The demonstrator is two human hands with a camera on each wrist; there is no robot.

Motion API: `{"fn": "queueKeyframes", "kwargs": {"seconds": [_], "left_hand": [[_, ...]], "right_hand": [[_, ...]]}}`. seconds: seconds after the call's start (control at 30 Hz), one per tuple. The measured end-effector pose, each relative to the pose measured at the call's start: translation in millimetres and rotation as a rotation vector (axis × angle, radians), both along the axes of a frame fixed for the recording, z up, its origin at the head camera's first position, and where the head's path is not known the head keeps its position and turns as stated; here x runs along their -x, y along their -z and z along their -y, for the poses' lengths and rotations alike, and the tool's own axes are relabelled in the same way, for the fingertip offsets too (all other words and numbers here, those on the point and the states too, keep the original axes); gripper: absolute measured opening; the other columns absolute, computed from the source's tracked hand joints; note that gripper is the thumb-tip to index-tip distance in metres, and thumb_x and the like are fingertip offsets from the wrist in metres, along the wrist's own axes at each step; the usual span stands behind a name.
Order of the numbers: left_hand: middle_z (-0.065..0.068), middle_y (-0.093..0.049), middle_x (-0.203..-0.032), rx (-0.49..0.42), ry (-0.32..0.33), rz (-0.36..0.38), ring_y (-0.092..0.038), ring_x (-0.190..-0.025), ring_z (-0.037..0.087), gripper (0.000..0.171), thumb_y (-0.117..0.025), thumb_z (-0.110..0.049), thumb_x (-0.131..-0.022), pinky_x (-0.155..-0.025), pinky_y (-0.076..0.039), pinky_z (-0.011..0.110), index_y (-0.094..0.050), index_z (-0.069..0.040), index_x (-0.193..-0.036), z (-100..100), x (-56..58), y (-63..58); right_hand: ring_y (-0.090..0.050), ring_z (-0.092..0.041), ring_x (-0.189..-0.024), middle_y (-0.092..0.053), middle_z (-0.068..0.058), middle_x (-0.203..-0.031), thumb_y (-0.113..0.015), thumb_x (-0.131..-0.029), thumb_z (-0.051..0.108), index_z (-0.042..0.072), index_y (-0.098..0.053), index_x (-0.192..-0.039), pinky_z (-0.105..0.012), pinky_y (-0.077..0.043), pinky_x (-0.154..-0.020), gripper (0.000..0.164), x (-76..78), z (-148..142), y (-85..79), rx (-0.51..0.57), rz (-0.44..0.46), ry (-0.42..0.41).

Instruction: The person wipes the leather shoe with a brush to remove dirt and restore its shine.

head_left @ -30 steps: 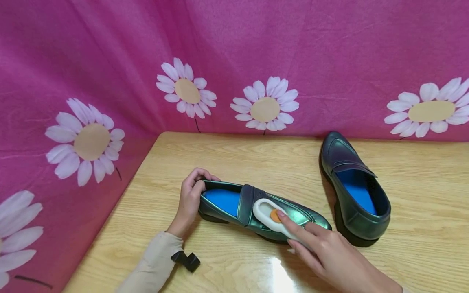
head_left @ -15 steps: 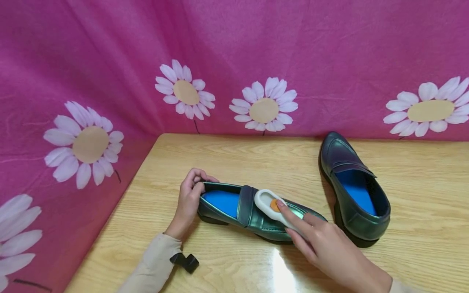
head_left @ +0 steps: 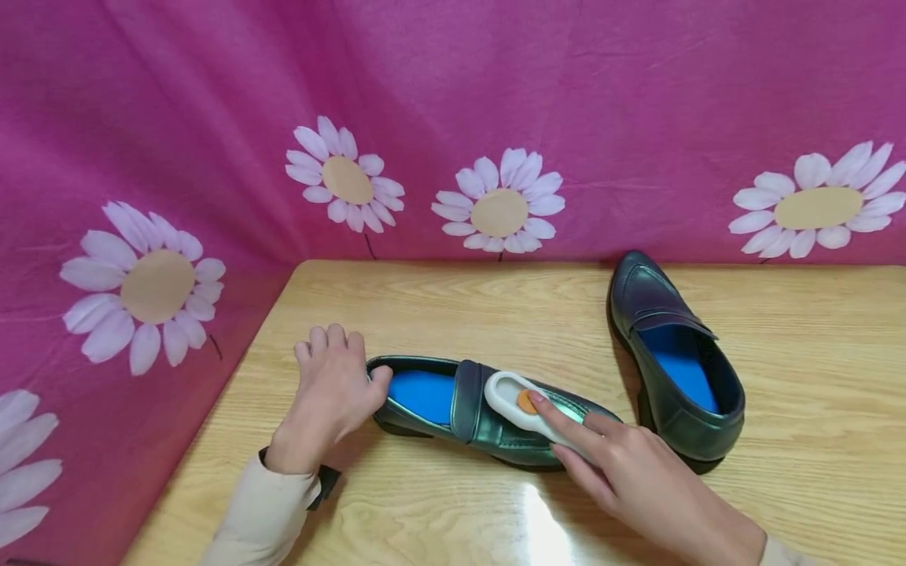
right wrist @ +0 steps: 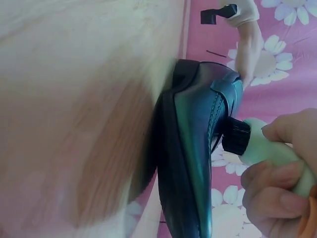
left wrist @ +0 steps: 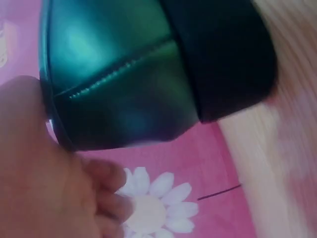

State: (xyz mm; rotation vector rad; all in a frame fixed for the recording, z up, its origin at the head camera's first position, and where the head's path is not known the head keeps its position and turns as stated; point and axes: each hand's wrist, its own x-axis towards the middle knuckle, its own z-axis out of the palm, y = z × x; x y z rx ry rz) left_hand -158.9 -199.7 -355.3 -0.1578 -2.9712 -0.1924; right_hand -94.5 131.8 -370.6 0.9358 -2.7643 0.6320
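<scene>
A dark green, shiny loafer [head_left: 495, 444] with a blue insole lies in front of me, its toe to the right. My right hand [head_left: 623, 479] grips a white shoe brush [head_left: 501, 393], forefinger on its orange button. In the right wrist view the black bristles [right wrist: 237, 135] meet the upper just beyond the strap. At the heel, my left hand [head_left: 333, 385] has its thumb at the collar's rim while the other fingers stand off to the left, loosely bent. The left wrist view shows the heel's back seam and the thumb [left wrist: 22, 106] beside the rim.
The matching loafer [head_left: 679, 369] stands at the right, toe against the pink daisy-print cloth [head_left: 602, 94] that hangs behind and left of the wooden table [head_left: 439, 306]. A black strap piece [head_left: 324, 486] sticks out at my left cuff.
My left hand has loosened its grip on the heel and turned, its fingers moving left off the shoe. The brush has shifted slightly on the upper in my right hand.
</scene>
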Motion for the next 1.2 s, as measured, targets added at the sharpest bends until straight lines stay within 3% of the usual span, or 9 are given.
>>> {"fn": "queueKeyframes", "kwargs": {"seconds": [0.17,0.33,0.5,0.7,0.77,0.93,1.1,1.2], "left_hand": [[0.009,-0.040,-0.081,-0.070,0.095,0.082,-0.032,-0.083,0.030,0.024,-0.046,-0.026,-0.090,-0.076,-0.022,0.042,-0.047,-0.004,-0.082,5.7,0.8,0.6],[0.007,-0.049,-0.084,-0.156,0.131,0.119,-0.039,-0.081,0.026,0.021,-0.045,-0.020,-0.090,-0.072,-0.034,0.037,-0.053,-0.002,-0.091,10.3,2.3,7.2],[0.008,-0.048,-0.083,-0.111,0.178,0.055,-0.039,-0.078,0.027,0.018,-0.045,-0.019,-0.090,-0.071,-0.034,0.037,-0.052,-0.002,-0.090,11.7,3.2,9.5],[0.009,-0.047,-0.081,-0.030,0.219,-0.047,-0.037,-0.078,0.028,0.015,-0.045,-0.018,-0.089,-0.074,-0.032,0.039,-0.049,-0.004,-0.084,12.7,7.7,6.9],[0.008,-0.047,-0.080,-0.035,0.219,-0.057,-0.037,-0.076,0.028,0.014,-0.045,-0.017,-0.088,-0.073,-0.032,0.038,-0.049,-0.005,-0.082,12.5,7.8,8.7],[0.008,-0.046,-0.076,-0.057,0.202,-0.063,-0.038,-0.073,0.028,0.015,-0.042,-0.015,-0.089,-0.069,-0.032,0.037,-0.047,-0.006,-0.079,13.2,9.0,11.0],[0.003,-0.042,-0.067,-0.073,0.217,-0.037,-0.040,-0.066,0.024,0.018,-0.042,-0.014,-0.089,-0.063,-0.034,0.035,-0.045,-0.009,-0.072,14.8,11.3,10.4],[0.000,-0.036,-0.060,-0.087,0.223,-0.035,-0.040,-0.058,0.020,0.023,-0.042,-0.012,-0.088,-0.055,-0.033,0.033,-0.042,-0.012,-0.065,12.1,11.8,10.4]], "right_hand": [[-0.037,0.004,-0.055,-0.044,0.013,-0.070,-0.068,-0.090,0.023,0.028,-0.042,-0.146,-0.018,-0.036,-0.050,0.063,7.6,4.2,1.4,0.007,-0.075,0.024],[-0.034,0.003,-0.052,-0.044,0.010,-0.069,-0.069,-0.089,0.022,0.026,-0.042,-0.146,-0.018,-0.035,-0.047,0.063,14.0,11.0,2.0,-0.003,-0.132,-0.040],[-0.036,0.006,-0.056,-0.045,0.011,-0.075,-0.066,-0.091,0.023,0.031,-0.035,-0.149,-0.018,-0.038,-0.051,0.066,6.6,3.0,-0.2,-0.020,-0.059,-0.113],[-0.037,0.005,-0.052,-0.047,0.010,-0.073,-0.068,-0.090,0.025,0.030,-0.039,-0.147,-0.019,-0.039,-0.048,0.065,14.9,-5.0,-0.7,-0.046,-0.087,-0.004],[-0.038,0.004,-0.052,-0.049,0.009,-0.073,-0.068,-0.089,0.025,0.031,-0.039,-0.147,-0.019,-0.039,-0.048,0.065,16.6,-4.0,-0.4,-0.055,-0.077,0.001],[-0.037,0.003,-0.054,-0.050,0.006,-0.078,-0.068,-0.089,0.023,0.031,-0.034,-0.150,-0.019,-0.040,-0.050,0.070,7.0,3.5,1.2,-0.069,-0.089,-0.091],[-0.040,0.004,-0.062,-0.047,0.010,-0.083,-0.065,-0.092,0.025,0.034,-0.030,-0.151,-0.016,-0.043,-0.057,0.069,-4.6,3.3,0.4,-0.034,-0.015,-0.128],[-0.039,0.004,-0.058,-0.047,0.009,-0.080,-0.065,-0.091,0.025,0.030,-0.036,-0.149,-0.018,-0.041,-0.053,0.065,1.2,-0.4,3.8,-0.012,-0.089,-0.102]]}}
